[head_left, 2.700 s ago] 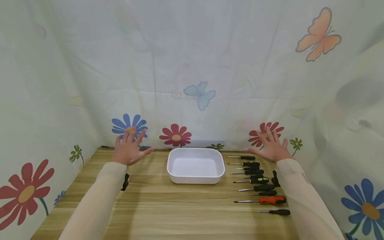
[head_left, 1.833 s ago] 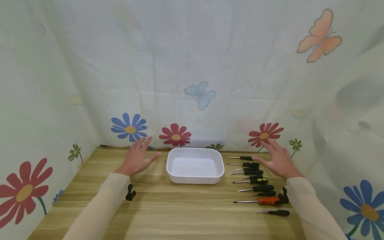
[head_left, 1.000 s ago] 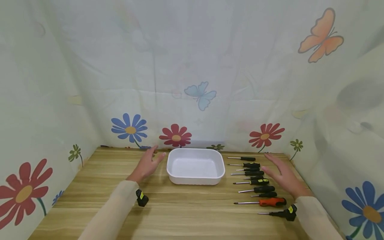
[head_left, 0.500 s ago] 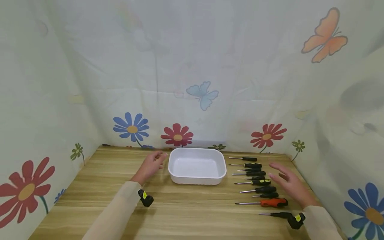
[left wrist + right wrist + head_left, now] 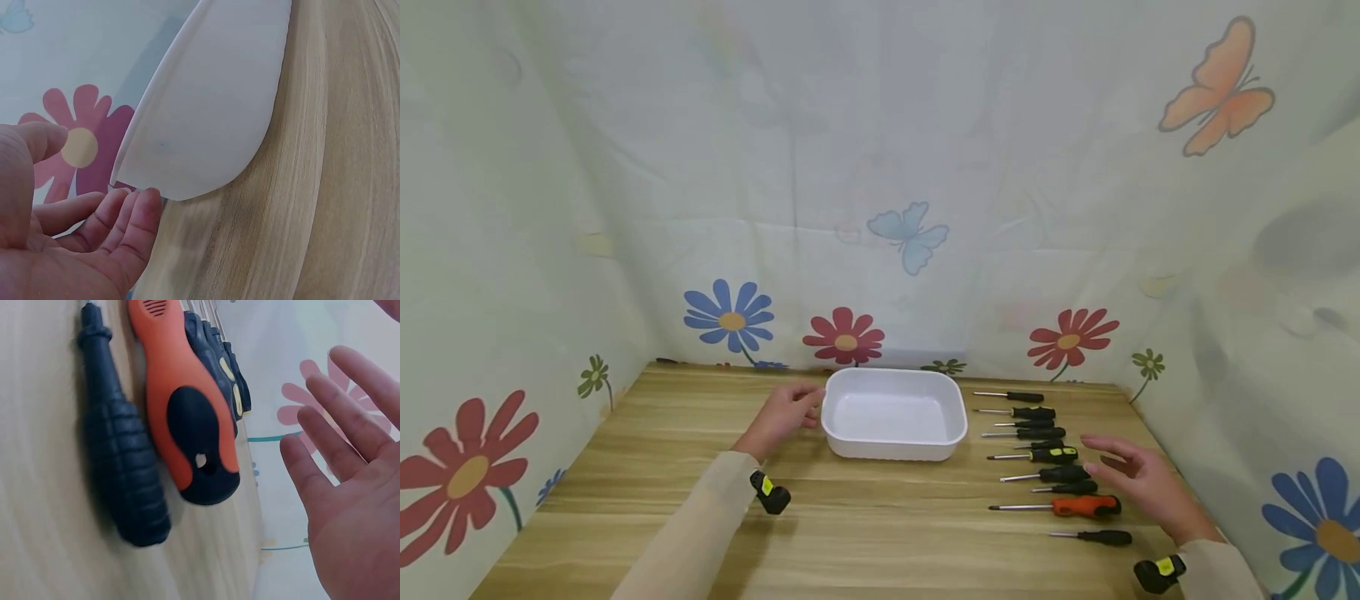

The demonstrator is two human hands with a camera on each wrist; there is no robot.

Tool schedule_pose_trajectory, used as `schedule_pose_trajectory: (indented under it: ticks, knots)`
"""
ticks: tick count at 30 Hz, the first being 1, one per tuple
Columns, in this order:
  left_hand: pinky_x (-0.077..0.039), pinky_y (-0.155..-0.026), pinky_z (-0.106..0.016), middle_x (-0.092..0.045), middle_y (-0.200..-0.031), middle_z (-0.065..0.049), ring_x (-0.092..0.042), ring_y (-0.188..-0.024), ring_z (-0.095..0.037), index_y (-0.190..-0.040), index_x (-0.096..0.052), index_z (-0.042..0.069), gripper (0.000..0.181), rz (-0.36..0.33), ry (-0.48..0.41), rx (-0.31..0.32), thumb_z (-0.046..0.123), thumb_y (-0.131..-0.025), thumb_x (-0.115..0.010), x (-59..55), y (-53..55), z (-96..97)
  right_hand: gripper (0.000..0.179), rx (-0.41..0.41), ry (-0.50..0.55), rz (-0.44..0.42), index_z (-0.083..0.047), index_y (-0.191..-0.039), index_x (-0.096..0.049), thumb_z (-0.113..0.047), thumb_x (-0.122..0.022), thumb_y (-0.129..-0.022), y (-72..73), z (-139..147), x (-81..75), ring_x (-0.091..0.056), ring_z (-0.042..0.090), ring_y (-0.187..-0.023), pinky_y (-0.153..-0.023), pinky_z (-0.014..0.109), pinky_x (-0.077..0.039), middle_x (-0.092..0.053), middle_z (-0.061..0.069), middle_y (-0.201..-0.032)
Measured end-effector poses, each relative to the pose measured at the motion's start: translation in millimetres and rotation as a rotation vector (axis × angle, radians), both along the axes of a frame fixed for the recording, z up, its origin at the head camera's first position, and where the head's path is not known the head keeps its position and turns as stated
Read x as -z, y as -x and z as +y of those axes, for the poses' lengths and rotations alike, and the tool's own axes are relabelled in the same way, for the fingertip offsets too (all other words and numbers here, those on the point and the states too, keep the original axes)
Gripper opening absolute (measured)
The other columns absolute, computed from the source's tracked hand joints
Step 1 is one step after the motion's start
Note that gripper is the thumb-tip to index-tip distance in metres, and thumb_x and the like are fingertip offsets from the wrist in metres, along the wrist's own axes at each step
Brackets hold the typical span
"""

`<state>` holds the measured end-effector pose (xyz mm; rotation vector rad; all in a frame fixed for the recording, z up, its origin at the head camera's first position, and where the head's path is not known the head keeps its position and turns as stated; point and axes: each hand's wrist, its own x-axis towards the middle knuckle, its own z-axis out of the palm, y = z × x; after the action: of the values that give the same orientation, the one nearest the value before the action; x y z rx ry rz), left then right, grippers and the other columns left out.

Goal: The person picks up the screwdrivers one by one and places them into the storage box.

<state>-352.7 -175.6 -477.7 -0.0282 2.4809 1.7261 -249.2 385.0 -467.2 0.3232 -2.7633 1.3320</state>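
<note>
Small makeshift work nook, screened off on three sides. Pale creased curtain (image 5: pixel 700 167) at back, left and right, printed with red flowers (image 5: pixel 845 341), blue flowers (image 5: pixel 731 321), orange butterfly (image 5: pixel 1219 93), light-blue butterfly (image 5: pixel 912 238): homely pattern. Wood-grain table (image 5: pixel 880 533) reaching right up to curtain. Row of screwdrivers (image 5: pixel 1084 506) laid along right, white tub (image 5: pixel 891 451) mid-table, workbench fashion. Whether home or studio lies beyond curtain, can't tell.

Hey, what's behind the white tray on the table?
Behind the white tray hangs a pale curtain with a printed red flower and blue butterfly. Anything low against its far side is hidden by the tray.
</note>
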Motion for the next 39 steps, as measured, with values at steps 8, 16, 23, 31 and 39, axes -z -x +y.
schedule_pose_trajectory:
  ticks: [8,16,23,31,39]
  knots:
    - [-0.060,-0.093,-0.039,-0.065,-0.132,-0.020,-0.070,-0.094,-0.019,-0.141,-0.058,0.001,0.050,-0.019,-0.065,0.024,0.034,-0.103,-0.061,1.8,2.8,-0.4,0.050,0.025,0.012,-0.060,-0.008,-0.141,-0.061,-0.030,-0.071,-0.097,-10.3,8.7,3.7,-0.065,0.002,-0.116,-0.085,0.021,-0.056,-0.063,0.009,-0.141]
    - [-0.061,-0.091,-0.037,-0.066,-0.129,-0.018,-0.070,-0.095,-0.022,-0.138,-0.061,0.002,0.047,-0.068,-0.097,0.012,0.030,-0.100,-0.067,2.0,3.9,2.6,0.050,0.104,0.006,-0.156,-0.001,-0.134,-0.065,-0.029,-0.076,-0.093,-17.6,12.1,8.9,-0.069,0.010,-0.109,-0.082,0.021,-0.056,-0.066,0.020,-0.136]
    - [-0.061,-0.089,-0.038,-0.066,-0.126,-0.019,-0.071,-0.093,-0.024,-0.134,-0.063,0.000,0.043,-0.112,-0.156,0.001,0.026,-0.100,-0.067,7.6,6.5,2.8,0.053,0.114,0.029,-0.206,0.001,-0.134,-0.065,-0.027,-0.078,-0.091,-21.4,17.0,12.3,-0.070,0.008,-0.105,-0.082,0.022,-0.058,-0.067,0.021,-0.133]
    - [-0.062,-0.086,-0.036,-0.066,-0.122,-0.021,-0.069,-0.088,-0.022,-0.132,-0.061,-0.005,0.039,-0.155,-0.270,-0.010,0.018,-0.101,-0.065,11.2,10.1,2.9,0.048,0.078,0.050,-0.135,0.005,-0.126,-0.069,-0.019,-0.082,-0.086,-27.8,24.3,15.2,-0.070,0.001,-0.098,-0.081,0.022,-0.058,-0.073,0.017,-0.122]
    - [-0.062,-0.081,-0.035,-0.066,-0.110,-0.018,-0.066,-0.082,-0.021,-0.129,-0.061,-0.009,0.033,-0.182,-0.292,-0.043,0.007,-0.100,-0.063,7.6,10.5,2.4,0.045,0.095,0.054,-0.082,0.007,-0.122,-0.070,-0.015,-0.083,-0.085,-31.8,25.4,18.3,-0.070,0.000,-0.095,-0.078,0.021,-0.058,-0.078,0.003,-0.111]
